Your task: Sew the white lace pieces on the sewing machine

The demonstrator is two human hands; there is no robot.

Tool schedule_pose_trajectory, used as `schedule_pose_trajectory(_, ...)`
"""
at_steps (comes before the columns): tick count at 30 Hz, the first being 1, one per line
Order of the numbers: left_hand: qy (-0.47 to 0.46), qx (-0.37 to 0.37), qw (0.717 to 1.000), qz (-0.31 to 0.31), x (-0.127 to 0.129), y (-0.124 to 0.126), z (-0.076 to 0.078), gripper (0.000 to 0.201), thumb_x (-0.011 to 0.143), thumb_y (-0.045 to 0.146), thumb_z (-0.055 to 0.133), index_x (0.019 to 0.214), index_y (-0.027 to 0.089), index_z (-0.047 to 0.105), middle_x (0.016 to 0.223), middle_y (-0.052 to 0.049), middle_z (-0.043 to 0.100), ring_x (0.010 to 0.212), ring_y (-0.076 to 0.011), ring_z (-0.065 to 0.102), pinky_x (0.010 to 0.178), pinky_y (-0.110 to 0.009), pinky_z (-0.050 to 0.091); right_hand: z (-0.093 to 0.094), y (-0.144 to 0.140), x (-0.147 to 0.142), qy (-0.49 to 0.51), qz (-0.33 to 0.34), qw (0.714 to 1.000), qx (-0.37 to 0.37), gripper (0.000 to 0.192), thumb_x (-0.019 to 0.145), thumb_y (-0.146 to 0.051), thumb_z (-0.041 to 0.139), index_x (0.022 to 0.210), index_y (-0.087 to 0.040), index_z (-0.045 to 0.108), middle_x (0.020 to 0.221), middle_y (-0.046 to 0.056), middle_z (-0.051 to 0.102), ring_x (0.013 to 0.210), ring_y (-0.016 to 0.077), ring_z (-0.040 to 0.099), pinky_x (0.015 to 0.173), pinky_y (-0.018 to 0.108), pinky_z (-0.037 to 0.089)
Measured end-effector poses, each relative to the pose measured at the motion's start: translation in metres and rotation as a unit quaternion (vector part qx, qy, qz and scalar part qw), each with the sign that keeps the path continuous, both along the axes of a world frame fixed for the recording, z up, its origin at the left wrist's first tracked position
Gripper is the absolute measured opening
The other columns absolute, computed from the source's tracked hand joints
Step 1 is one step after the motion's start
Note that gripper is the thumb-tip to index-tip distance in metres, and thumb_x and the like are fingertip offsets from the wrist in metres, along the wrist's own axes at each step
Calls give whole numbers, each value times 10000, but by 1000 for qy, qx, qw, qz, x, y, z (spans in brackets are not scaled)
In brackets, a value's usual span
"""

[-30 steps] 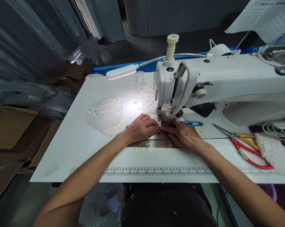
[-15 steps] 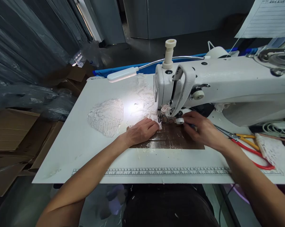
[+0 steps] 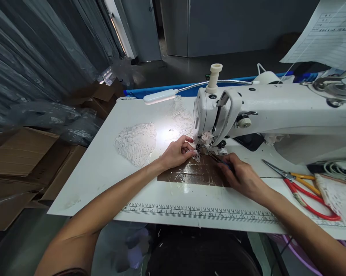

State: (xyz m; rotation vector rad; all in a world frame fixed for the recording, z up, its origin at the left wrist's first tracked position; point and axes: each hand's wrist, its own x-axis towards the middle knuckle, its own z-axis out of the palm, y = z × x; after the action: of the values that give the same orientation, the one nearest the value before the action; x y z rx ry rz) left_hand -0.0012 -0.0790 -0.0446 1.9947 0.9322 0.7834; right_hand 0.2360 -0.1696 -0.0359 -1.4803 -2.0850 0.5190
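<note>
At the white industrial sewing machine [image 3: 264, 115], the left hand [image 3: 177, 153] rests on the white table top [image 3: 104, 168] just left of the needle area, its fingers curled in close so that the thumb and forefinger tips meet on a small scrap of white lace [image 3: 195, 156], which lies at the foot of the machine head on the near edge of the brown glossy patch of tape [image 3: 195, 174] set into the table. The right hand [image 3: 241, 176] lies over the right part of that brown patch, its fingers closed around a small blue-handled thread snip [image 3: 218, 160] whose dark tip points left toward the lace and sits just beside it; whether the blades touch the lace cannot be told. Left of the hands, a larger piece of white lace [image 3: 136, 142] lies flat on the table under the glare of the white gooseneck lamp [image 3: 159, 97]. To the right, well apart from the right hand, a pair of scissors with red and yellow handles [image 3: 302, 188] lies beside another strip of white lace [image 3: 338, 197]. A printed ruler strip [image 3: 198, 214] runs along the near edge of the table, in front of both forearms.
</note>
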Motion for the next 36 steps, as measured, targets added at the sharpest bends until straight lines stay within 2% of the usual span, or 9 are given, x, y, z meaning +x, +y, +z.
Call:
schedule_pose_trajectory(3,-41,-65,997,-31,-1,3,-2,288,844,241,659,1043,170,464,837,-30,701,851,-155,668,784,-325,529,1,8,-13,-62,-40,997,-39,293,972,-445,334,991,-198,490,717,50,647,619,218,603,536,299,389)
schedule_pose_trajectory(5,-60,-97,992,-46,-2,5,-2,300,843,232,657,1055,169,454,837,-30,694,843,-153,666,770,-319,527,0,16,-22,-126,-72,988,-43,406,989,-474,249,884,-206,536,618,47,624,572,226,597,521,303,353)
schedule_pose_trajectory(7,-72,-121,989,-54,-3,6,-1,309,843,221,652,1068,165,448,824,-25,680,801,-141,657,720,-294,520,-1,24,-29,-175,-85,980,-37,490,996,-481,199,815,-211,566,604,55,630,558,224,602,515,303,325)
schedule_pose_trajectory(11,-83,-141,985,-57,-3,7,-1,316,843,204,640,1089,158,447,801,-11,653,779,-132,642,709,-287,508,-3,32,-39,-212,-87,973,-10,464,988,-496,247,945,-209,610,700,67,686,562,230,618,483,300,274)
schedule_pose_trajectory(17,-62,-121,989,-55,-3,9,-5,339,865,213,603,1149,149,429,825,-22,648,742,-123,626,648,-264,488,-7,36,-41,-225,-57,972,36,415,989,-459,291,1008,-207,618,838,75,714,648,231,649,491,299,301)
schedule_pose_trajectory(22,-43,-100,993,-54,-3,9,-5,298,870,194,582,1133,148,450,840,-32,663,720,-118,618,627,-253,478,-6,40,-44,-215,-62,975,17,395,984,-456,316,980,-203,620,922,85,716,698,232,658,482,293,338)
schedule_pose_trajectory(28,-37,-111,992,-49,-2,7,0,240,872,148,564,1091,143,466,819,-29,656,720,-116,620,623,-244,485,-7,44,-46,-191,-43,980,16,425,977,-484,327,916,-189,627,782,96,696,631,205,634,480,274,350)
schedule_pose_trajectory(36,-42,-92,995,-15,2,2,-6,383,893,187,565,1223,146,377,825,-29,664,754,-140,653,674,-287,521,-12,46,-54,-135,-73,987,37,510,985,-474,247,878,-163,636,767,130,689,664,236,640,509,305,362)
